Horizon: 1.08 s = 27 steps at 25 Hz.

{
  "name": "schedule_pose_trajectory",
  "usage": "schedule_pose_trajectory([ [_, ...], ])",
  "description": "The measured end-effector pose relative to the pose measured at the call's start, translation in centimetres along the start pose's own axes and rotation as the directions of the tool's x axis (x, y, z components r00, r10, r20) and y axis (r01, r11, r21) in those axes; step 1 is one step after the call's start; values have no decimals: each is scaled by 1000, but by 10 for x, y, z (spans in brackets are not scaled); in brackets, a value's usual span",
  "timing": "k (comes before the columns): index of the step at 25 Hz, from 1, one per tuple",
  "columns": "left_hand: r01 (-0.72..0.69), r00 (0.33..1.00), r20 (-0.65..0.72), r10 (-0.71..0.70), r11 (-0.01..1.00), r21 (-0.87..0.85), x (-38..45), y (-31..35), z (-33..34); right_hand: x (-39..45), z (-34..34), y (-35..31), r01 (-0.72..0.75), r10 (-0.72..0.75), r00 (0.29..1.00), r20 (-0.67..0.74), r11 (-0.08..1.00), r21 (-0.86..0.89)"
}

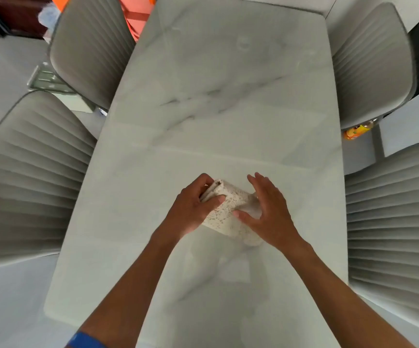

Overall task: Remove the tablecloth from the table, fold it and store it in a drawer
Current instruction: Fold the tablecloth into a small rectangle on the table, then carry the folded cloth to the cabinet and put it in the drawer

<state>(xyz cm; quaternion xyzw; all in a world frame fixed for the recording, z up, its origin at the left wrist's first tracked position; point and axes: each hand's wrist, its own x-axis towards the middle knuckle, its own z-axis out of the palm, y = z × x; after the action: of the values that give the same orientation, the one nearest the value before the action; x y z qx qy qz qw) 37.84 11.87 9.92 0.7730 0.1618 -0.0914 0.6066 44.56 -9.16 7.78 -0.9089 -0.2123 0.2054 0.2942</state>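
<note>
The tablecloth is a cream lace cloth folded into a small thick bundle, lying on the glossy marble-look table in front of me. My left hand grips the bundle's left end, with fingers over the folded edges and the thumb on top. At the bundle's right end my right hand rests with fingers spread, the thumb touching the cloth. No drawer is in view.
Grey ribbed chairs stand along both long sides: two on the left and two on the right. An orange object lies on the floor at the right. Something orange-red shows beyond the table's far left corner.
</note>
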Motion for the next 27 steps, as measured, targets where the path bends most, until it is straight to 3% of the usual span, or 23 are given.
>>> schedule_pose_trajectory([
  [2,-68,989,138,49,989,130,-23,43,-22,-11,-33,-36,7,-62,977,205,966,258],
  [4,-66,998,17,64,985,162,-54,78,-37,-29,-45,-68,-30,-126,942,312,893,450],
  [5,-43,991,-125,52,996,76,-75,88,-41,-39,-43,-82,-32,-127,954,272,857,514],
  [7,-22,927,-364,-92,954,-299,-122,84,-35,-63,-33,-103,-78,-55,983,173,732,677],
  [8,-14,914,-369,-169,895,-445,-149,75,-24,-74,-26,-111,-142,10,985,172,612,778],
  [10,7,926,-321,-198,860,-510,-223,53,7,-99,-9,-138,-248,66,968,243,423,872],
  [11,30,935,-288,-205,858,-513,-237,44,25,-100,-3,-142,-261,102,965,241,431,863],
  [12,19,912,-342,-228,855,-519,-258,38,35,-110,4,-155,-238,92,971,222,511,826],
  [13,-16,861,-439,-258,848,-529,-283,32,37,-127,14,-174,-143,18,985,173,649,747],
  [14,-49,828,-487,-278,829,-557,-302,28,35,-145,22,-189,54,-113,991,68,821,568],
  [15,-88,813,-509,-282,805,-586,-319,24,32,-162,29,-200,332,-331,942,-50,905,266],
  [16,-136,798,-537,-274,786,-602,-342,18,25,-183,41,-214,595,-596,800,-70,803,-35],
  [17,-184,778,-572,-260,776,-603,-365,11,19,-204,53,-230,757,-770,638,11,625,-193],
  [18,-230,758,-606,-243,769,-597,-387,3,13,-224,67,-247,845,-850,517,103,488,-216],
  [19,-272,737,-634,-232,758,-593,-410,-8,9,-244,83,-264,883,-872,458,170,425,-197],
  [27,-484,489,-799,-351,653,-583,-641,-105,-22,-409,245,-382,982,-894,189,406,177,-68],
])
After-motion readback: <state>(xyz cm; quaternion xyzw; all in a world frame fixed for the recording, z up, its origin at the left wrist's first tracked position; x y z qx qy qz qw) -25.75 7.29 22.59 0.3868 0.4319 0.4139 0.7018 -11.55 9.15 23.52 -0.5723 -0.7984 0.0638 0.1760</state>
